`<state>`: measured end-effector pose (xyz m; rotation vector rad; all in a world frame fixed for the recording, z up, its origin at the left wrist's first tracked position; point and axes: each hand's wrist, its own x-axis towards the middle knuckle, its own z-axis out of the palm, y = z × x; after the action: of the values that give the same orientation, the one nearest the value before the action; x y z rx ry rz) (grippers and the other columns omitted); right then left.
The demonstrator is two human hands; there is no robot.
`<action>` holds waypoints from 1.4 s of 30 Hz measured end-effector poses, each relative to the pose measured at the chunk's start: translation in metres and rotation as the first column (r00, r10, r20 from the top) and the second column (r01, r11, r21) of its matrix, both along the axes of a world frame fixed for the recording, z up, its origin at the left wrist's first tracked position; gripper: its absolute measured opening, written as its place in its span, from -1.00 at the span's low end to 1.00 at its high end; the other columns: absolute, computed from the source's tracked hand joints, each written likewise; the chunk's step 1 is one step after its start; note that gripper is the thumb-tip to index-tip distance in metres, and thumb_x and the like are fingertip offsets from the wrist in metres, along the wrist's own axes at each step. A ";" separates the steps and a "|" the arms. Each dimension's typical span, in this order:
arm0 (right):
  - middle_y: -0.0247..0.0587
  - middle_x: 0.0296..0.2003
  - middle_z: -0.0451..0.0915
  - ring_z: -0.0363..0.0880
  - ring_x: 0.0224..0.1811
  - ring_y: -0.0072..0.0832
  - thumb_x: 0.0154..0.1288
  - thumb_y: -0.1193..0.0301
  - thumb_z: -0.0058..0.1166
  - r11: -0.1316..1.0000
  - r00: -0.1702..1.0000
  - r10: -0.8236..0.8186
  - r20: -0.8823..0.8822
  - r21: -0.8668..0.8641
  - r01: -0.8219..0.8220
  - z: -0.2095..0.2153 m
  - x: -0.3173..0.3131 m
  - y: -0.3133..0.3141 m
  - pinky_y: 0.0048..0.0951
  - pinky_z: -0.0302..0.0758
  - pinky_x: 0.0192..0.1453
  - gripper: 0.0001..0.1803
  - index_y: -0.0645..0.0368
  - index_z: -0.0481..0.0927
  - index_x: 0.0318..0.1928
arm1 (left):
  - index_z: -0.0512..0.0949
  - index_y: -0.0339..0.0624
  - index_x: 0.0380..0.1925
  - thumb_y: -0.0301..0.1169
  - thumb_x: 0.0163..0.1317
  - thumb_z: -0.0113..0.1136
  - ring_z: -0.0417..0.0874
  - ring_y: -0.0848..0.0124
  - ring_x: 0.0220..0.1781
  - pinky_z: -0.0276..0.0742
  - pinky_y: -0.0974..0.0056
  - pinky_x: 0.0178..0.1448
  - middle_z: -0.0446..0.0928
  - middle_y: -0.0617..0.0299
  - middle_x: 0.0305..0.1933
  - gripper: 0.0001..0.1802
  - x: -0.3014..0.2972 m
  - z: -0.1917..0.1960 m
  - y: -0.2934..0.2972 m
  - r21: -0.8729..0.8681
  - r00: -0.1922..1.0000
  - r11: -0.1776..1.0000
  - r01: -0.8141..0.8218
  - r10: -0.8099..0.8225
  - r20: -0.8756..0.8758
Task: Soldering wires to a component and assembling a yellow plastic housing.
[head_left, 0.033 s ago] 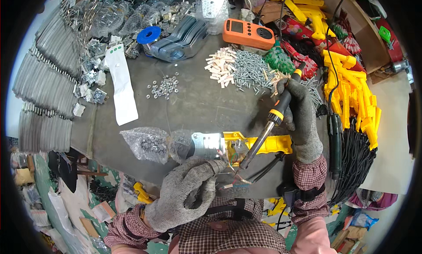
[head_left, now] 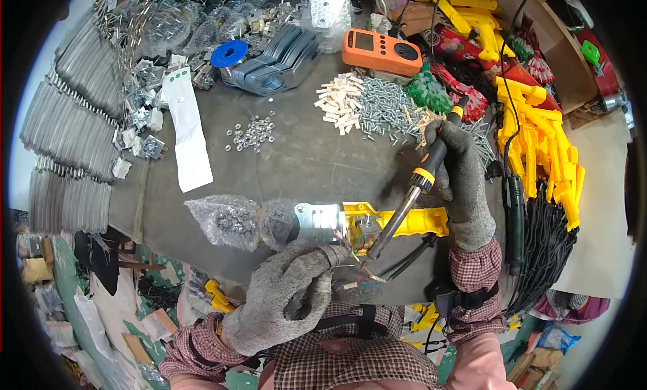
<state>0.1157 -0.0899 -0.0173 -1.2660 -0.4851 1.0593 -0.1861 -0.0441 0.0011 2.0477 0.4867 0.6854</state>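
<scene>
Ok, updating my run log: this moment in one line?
left hand: at wires; right hand: holds soldering iron; yellow housing: open, on table

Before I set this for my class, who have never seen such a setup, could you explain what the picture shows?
No machine here: these are a person's own hands in grey gloves. The wide, curved view comes from a camera worn on the head, looking down. The right hand holds what looks like a soldering iron, its tip near thin wires. The left hand is beside them; its exact grip is unclear. On the dark table lie a yellow housing, screws and a white strip.
</scene>
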 end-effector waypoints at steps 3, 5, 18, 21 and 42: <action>-0.38 -0.65 0.49 0.07 -0.91 -0.68 0.61 0.15 -0.13 0.999 0.999 -0.029 0.038 -0.032 0.030 0.002 -0.002 0.001 -0.59 0.00 -0.83 -0.65 0.18 0.53 -0.13 | 0.59 -0.30 0.02 -0.71 0.20 0.24 0.70 0.17 -0.19 0.61 0.21 -0.12 0.66 0.03 -0.14 -0.64 0.005 -0.001 -0.002 0.000 0.999 1.000 -0.021 0.021 0.039; -0.39 -0.64 0.49 0.07 -0.90 -0.68 0.61 0.16 -0.13 0.999 0.999 -0.029 0.033 -0.035 0.030 0.003 -0.004 0.001 -0.60 0.00 -0.82 -0.65 0.18 0.53 -0.13 | 0.59 -0.31 0.02 -0.71 0.21 0.23 0.70 0.15 -0.17 0.62 0.18 -0.10 0.66 0.03 -0.12 -0.64 0.007 -0.002 -0.003 -0.031 0.999 0.999 -0.017 0.018 0.038; -0.42 -0.64 0.47 0.09 -0.88 -0.72 0.62 0.16 -0.15 0.999 0.999 -0.024 0.038 -0.041 0.026 0.003 -0.003 0.001 -0.61 0.00 -0.83 -0.65 0.17 0.52 -0.15 | 0.58 -0.29 0.04 -0.69 0.22 0.24 0.72 0.08 -0.11 0.66 0.13 -0.04 0.68 0.00 -0.06 -0.64 0.008 -0.005 -0.005 0.008 1.000 1.000 -0.014 0.014 0.019; -0.42 -0.65 0.47 0.09 -0.89 -0.72 0.62 0.16 -0.15 0.996 0.999 -0.011 0.051 -0.085 0.015 0.004 -0.003 0.000 -0.61 0.01 -0.83 -0.66 0.17 0.52 -0.15 | 0.59 -0.28 0.05 -0.68 0.22 0.25 0.72 0.08 -0.10 0.67 0.14 -0.05 0.68 0.00 -0.06 -0.63 0.007 -0.006 -0.005 -0.001 1.000 1.000 -0.014 0.014 0.014; -0.26 -0.33 0.48 0.49 -0.42 -0.58 0.57 0.03 0.03 0.763 0.588 -0.610 0.531 0.194 0.617 -0.030 -0.035 -0.137 -0.57 0.50 -0.30 -0.52 0.25 0.42 0.06 | 0.63 -0.16 0.06 -0.55 0.05 0.42 0.63 0.18 -0.31 0.46 0.02 -0.10 0.63 0.23 -0.31 -0.51 0.024 0.017 -0.020 0.339 0.989 0.941 0.011 0.039 -0.139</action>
<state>0.0807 -0.2270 -0.0477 -1.6016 -0.4247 0.0612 -0.1618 -0.0639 0.0184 2.4333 0.4926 0.6681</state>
